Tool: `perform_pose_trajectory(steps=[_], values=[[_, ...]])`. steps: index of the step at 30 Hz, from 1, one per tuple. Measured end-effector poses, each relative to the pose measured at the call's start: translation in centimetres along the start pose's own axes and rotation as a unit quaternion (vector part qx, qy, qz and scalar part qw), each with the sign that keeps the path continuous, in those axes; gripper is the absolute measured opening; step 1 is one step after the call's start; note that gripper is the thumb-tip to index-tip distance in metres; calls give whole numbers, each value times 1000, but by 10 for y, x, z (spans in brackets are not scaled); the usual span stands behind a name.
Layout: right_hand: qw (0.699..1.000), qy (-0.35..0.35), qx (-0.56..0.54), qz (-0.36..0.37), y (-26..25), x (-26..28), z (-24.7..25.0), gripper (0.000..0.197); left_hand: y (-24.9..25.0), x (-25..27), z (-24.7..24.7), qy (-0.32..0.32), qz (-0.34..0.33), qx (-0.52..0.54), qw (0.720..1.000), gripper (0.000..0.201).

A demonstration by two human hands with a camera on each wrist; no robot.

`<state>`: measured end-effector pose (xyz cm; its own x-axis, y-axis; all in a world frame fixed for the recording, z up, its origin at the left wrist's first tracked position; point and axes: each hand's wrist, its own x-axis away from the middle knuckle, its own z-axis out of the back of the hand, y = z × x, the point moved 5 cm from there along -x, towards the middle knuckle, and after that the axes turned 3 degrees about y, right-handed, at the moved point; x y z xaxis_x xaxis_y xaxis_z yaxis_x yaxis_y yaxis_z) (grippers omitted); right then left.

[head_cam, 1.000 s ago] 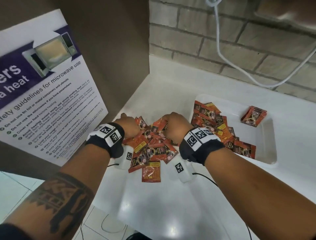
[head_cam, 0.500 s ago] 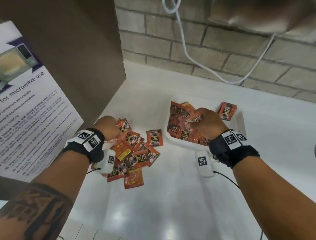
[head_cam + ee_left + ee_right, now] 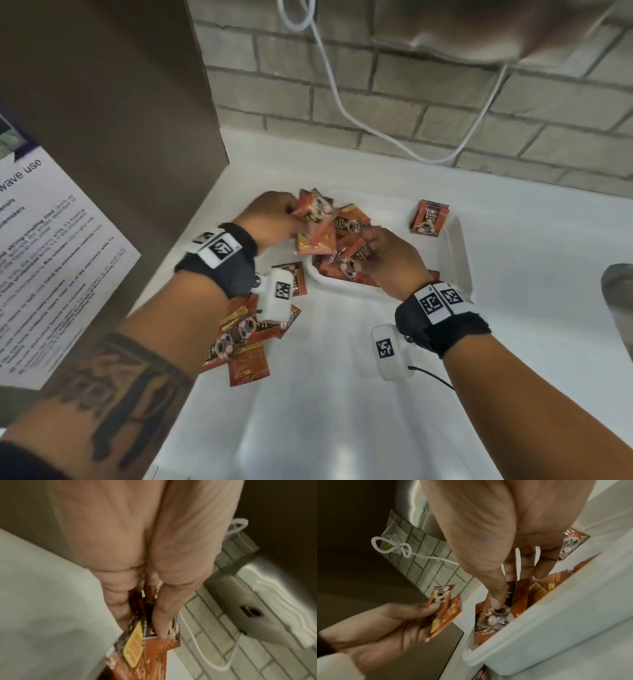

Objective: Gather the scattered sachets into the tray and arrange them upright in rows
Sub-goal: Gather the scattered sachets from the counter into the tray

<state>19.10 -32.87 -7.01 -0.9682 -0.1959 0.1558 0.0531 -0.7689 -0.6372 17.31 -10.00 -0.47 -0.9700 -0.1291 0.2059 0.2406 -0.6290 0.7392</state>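
1. Head view: the left hand (image 3: 274, 219) pinches a bunch of sachets (image 3: 317, 226) just above the tray's (image 3: 455, 253) left edge. The right hand (image 3: 390, 263) reaches into the loose heap (image 3: 349, 246) at the tray's near-left corner, fingers curled among the packets. One stack (image 3: 429, 217) stands upright at the far edge. More strays (image 3: 245, 337) lie on the bench (image 3: 342, 411) near its left edge, under the left wrist.
2. Left wrist view: thumb and fingers (image 3: 159, 615) press together on the bunch (image 3: 142, 649), which hangs below the hand (image 3: 137, 540); blurred.
3. Right wrist view: the right hand (image 3: 505, 527) has its forefinger pressing down on a flat sachet (image 3: 493, 619) in the tray (image 3: 556, 628); the other fingers dip loosely among the packets, and whether they grip any I cannot tell.
4. Judgement: gathering is under way, ordering barely begun. Next, drop the bunch in the tray without spilling over the rim, then fetch the strays.
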Motion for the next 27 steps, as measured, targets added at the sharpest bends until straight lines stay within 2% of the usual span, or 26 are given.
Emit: perform_pose_trajectory(steps=[5,9,13,15,18,21,27], values=[[1000,27,4,6,6,5,1,62,10,-16,-57,-4,-21,-47,999,22],[999,35,11,37,8,10,-4,60,7,-24,-81,14,-44,-100,994,44],[998,34,26,43,13,13,-2,61,7,-23,-91,11,-57,-195,979,37],[998,30,22,41,13,13,-1,63,4,-22,-93,-5,-47,-223,974,40],[998,36,18,48,11,10,1,64,0,-19,-87,-19,-29,-187,982,47],[998,34,25,43,11,5,3,64,-4,-15,-76,-23,-31,-135,990,70],[998,25,42,26,11,1,2,62,-15,-5,-50,-4,-41,-99,994,55]])
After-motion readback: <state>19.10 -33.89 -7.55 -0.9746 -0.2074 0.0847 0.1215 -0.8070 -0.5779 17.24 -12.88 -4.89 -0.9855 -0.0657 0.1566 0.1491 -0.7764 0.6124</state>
